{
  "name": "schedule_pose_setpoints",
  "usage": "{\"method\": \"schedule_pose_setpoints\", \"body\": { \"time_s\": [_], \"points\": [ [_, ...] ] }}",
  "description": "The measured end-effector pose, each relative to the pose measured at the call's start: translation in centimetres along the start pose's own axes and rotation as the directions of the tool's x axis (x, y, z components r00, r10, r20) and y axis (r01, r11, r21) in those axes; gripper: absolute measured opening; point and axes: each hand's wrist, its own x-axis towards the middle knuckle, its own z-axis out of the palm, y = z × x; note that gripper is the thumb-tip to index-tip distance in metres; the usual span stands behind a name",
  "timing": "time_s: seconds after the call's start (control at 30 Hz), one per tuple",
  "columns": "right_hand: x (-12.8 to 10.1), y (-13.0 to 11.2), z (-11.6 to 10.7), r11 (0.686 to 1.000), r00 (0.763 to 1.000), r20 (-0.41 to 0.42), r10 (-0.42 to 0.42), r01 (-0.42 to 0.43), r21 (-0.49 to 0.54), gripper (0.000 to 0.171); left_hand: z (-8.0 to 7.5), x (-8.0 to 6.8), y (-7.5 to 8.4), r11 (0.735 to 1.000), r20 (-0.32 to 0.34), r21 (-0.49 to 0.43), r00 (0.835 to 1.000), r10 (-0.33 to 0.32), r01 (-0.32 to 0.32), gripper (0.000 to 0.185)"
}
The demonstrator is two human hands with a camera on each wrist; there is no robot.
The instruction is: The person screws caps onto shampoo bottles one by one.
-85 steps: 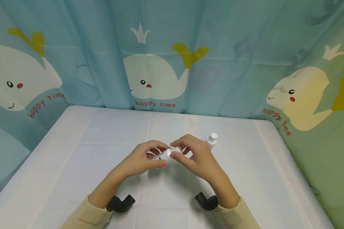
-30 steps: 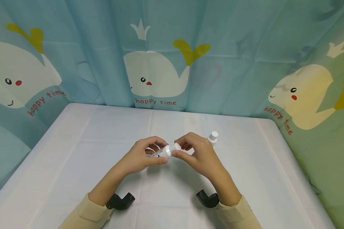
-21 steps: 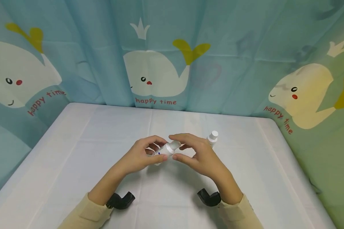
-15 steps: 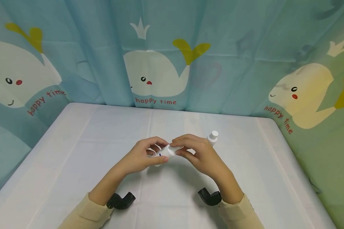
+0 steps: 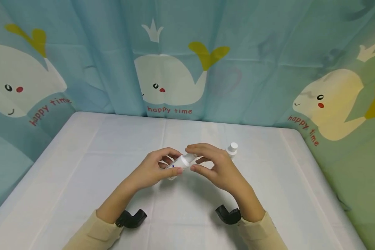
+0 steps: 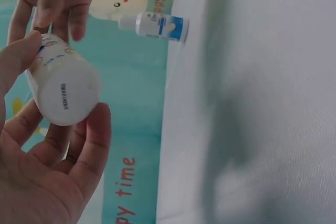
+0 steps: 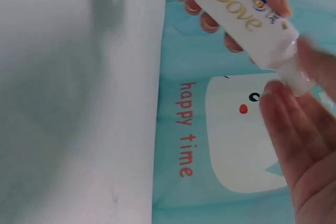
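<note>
The left hand (image 5: 153, 170) grips the white bottle (image 5: 178, 164) by its body, fingers curled round it. The right hand (image 5: 217, 168) has its fingers pinched on the cap (image 7: 296, 80); twisting there works best with the body held steady above the table (image 5: 81, 156).

Count: 2 white bottles (image 5: 180, 163) (image 5: 231, 150), 2 hands (image 5: 154, 170) (image 5: 217, 166), 1 desk (image 5: 81, 166), 3 whale prints (image 5: 168, 81) on backdrop.
</note>
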Motion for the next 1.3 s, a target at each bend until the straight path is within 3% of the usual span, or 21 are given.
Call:
{"method": "schedule_pose_setpoints", "body": {
  "time_s": [0.27,0.53,0.8,0.9,1.03,1.13,1.3],
  "points": [
    [0.0,0.0,-0.1,0.999,1.000,0.006,-0.030,0.030,0.041,0.034,-0.1,-0.1,-0.3,0.995,0.076,-0.098,0.997,0.004,0.004,0.035],
    [0.0,0.3,-0.3,0.997,0.998,-0.013,-0.067,0.066,-0.025,0.032,-0.1,0.0,-0.3,0.998,0.056,-0.061,0.998,0.033,-0.029,0.034],
    [-0.1,0.4,-0.2,0.996,0.998,-0.016,-0.058,0.057,-0.062,0.029,0.6,0.2,-0.5,0.993,0.061,-0.114,0.997,0.044,-0.036,0.032],
    [-0.1,0.5,-0.1,0.997,0.997,-0.055,-0.049,0.045,-0.069,0.033,1.0,0.3,-0.4,0.996,0.023,-0.083,0.999,0.031,-0.029,0.035],
    [0.0,0.7,0.5,1.000,0.993,-0.120,0.005,-0.008,-0.024,0.044,1.3,0.4,-0.3,0.999,-0.057,-0.054,0.998,-0.001,-0.002,0.041],
    [0.1,1.0,0.8,0.995,0.984,-0.152,0.095,-0.094,0.014,0.049,1.2,0.7,-0.3,0.997,-0.103,-0.080,0.994,-0.028,0.019,0.046],
    [-0.1,2.1,0.8,0.964,0.948,-0.175,0.264,-0.262,0.037,0.043,0.8,2.3,-0.7,0.991,-0.120,-0.130,0.992,-0.043,0.027,0.045]
  ]
}}
